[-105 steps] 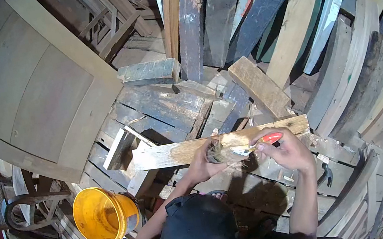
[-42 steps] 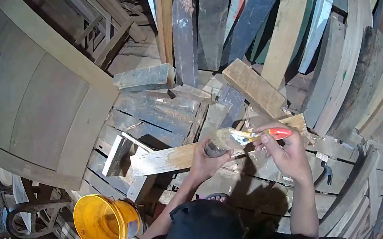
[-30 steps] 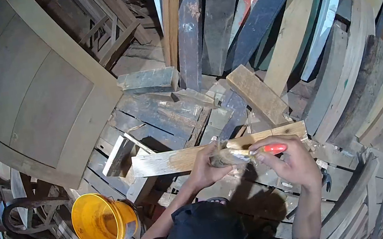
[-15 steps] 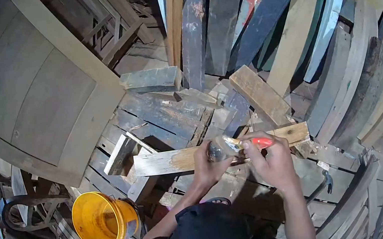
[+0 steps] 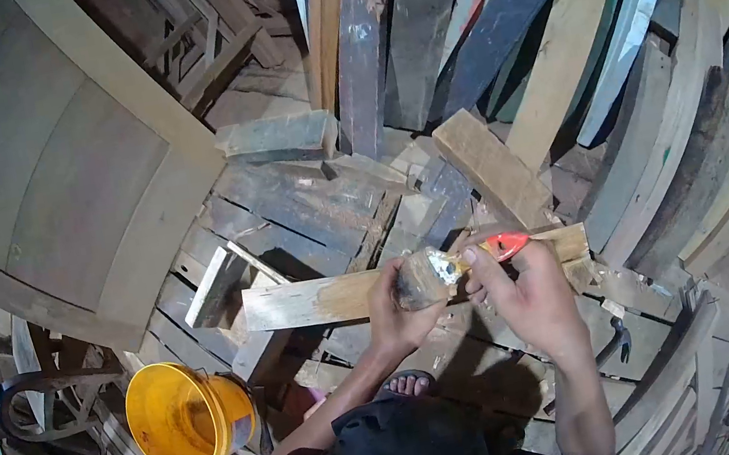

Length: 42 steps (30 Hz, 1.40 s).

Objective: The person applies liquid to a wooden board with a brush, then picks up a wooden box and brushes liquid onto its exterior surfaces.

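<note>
My left hand (image 5: 391, 317) is wrapped round a small see-through cup (image 5: 417, 288), tipped with its mouth toward the right. A paintbrush with a red and yellow handle (image 5: 508, 245) is gripped in my right hand (image 5: 532, 294), its pale-smeared bristle end right at the cup's mouth. Beneath both hands a wooden plank (image 5: 300, 305) lies crosswise. Its left end looks whitish and its middle is a warmer brown. The hands hide part of the plank's middle.
A yellow bucket (image 5: 179, 420) stands at the lower left. To the right lies a hammer (image 5: 617, 341). Past the plank rests a thick wood block (image 5: 491, 163). Many boards (image 5: 554, 61) lean at the back and right, and a large wooden panel (image 5: 75, 170) fills the upper left.
My right hand has moved slightly right and down, and the brush handle is now tilted up to the right. The cup is tipped more toward the brush. The whole view has shifted slightly.
</note>
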Each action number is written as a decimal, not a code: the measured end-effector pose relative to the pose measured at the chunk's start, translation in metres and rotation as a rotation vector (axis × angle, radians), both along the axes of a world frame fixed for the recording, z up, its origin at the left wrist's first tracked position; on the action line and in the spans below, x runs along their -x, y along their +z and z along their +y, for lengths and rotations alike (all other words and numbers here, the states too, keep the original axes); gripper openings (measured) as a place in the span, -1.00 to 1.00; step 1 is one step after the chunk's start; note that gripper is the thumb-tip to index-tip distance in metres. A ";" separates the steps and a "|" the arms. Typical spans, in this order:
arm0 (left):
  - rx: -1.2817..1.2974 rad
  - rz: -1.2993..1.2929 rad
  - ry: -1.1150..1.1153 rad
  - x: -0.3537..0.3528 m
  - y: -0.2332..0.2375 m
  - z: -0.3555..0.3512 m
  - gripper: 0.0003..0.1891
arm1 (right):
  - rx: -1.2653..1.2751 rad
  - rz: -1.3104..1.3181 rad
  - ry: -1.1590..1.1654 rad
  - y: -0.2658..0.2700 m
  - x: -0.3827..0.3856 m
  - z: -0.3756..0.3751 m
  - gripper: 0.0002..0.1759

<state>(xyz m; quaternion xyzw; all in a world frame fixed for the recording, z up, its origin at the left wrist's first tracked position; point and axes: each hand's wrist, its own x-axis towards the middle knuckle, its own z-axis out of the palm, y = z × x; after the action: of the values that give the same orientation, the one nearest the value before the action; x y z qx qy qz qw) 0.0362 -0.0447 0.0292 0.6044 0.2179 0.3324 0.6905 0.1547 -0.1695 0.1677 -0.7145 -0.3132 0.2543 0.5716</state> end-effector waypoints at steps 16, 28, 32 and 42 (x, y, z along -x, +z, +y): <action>0.051 0.275 -0.621 0.034 0.013 0.053 -0.52 | 0.181 -0.035 0.435 -0.002 -0.034 -0.013 -0.71; -0.021 0.362 -0.922 0.063 -0.011 0.120 -0.37 | -0.103 0.175 0.091 -0.029 -0.041 -0.018 -0.60; -0.135 0.264 -0.738 0.069 -0.010 0.123 -0.45 | 0.144 0.028 -0.113 -0.032 -0.053 -0.016 -0.53; -0.376 0.438 -0.222 0.075 -0.030 0.143 -0.43 | 0.194 0.047 -0.206 -0.122 -0.071 -0.014 -0.65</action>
<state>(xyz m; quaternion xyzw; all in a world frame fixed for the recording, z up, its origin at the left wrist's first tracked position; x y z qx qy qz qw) -0.0392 0.0987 -0.0006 0.7988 0.2291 0.1513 0.5354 0.2262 -0.1838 0.0456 -0.7887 -0.1989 0.2401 0.5298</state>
